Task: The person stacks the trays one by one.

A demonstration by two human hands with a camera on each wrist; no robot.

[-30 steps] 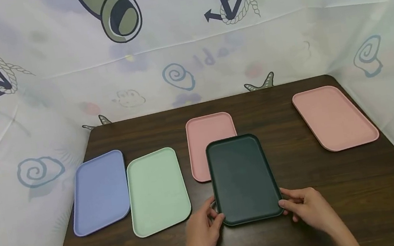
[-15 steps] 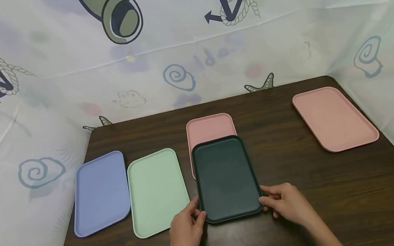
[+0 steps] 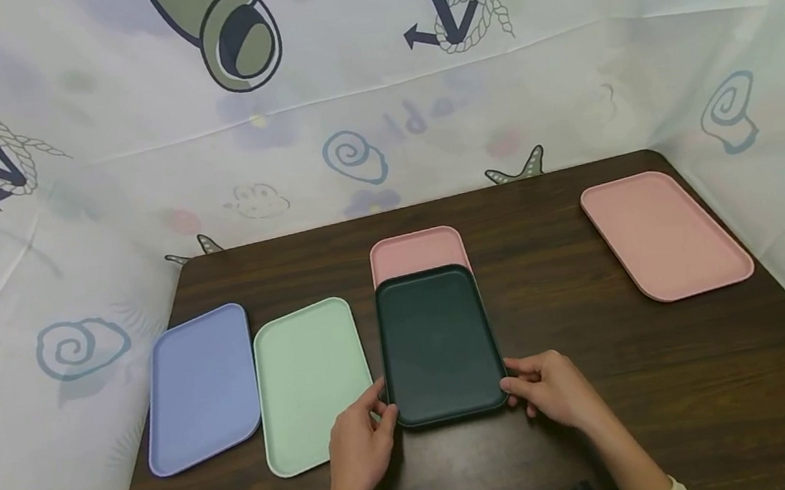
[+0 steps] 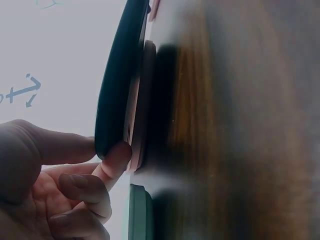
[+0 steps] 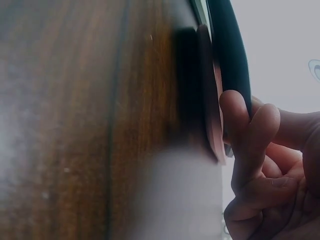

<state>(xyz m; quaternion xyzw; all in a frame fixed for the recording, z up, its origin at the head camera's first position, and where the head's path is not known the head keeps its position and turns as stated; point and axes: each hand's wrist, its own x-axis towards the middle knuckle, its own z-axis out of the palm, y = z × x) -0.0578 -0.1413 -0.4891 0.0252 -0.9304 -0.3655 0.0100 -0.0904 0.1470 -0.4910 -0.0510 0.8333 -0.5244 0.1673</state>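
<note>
A dark green tray (image 3: pixel 440 347) lies over most of a pink tray (image 3: pixel 418 251), whose far end shows beyond it. At its near left corner my left hand (image 3: pixel 362 442) pinches the rim between thumb and fingers. My right hand (image 3: pixel 552 390) pinches the near right corner the same way. Both wrist views show the dark tray (image 4: pixel 117 85) just above the pink tray (image 5: pixel 212 100), with fingers under its edge. Whether the two trays touch, I cannot tell. A light green tray (image 3: pixel 308 374) lies close beside my left hand, partly covered by its fingers.
To the left of the light green tray lies a blue tray (image 3: pixel 200 389). A second pink tray (image 3: pixel 666 236) is at the right edge of the brown wooden table (image 3: pixel 615 431). Printed white cloth (image 3: pixel 368 72) hangs behind and along both sides.
Both hands have carried the dark green tray left and then away from me, so it covers more of the pink tray. The other trays stay in place.
</note>
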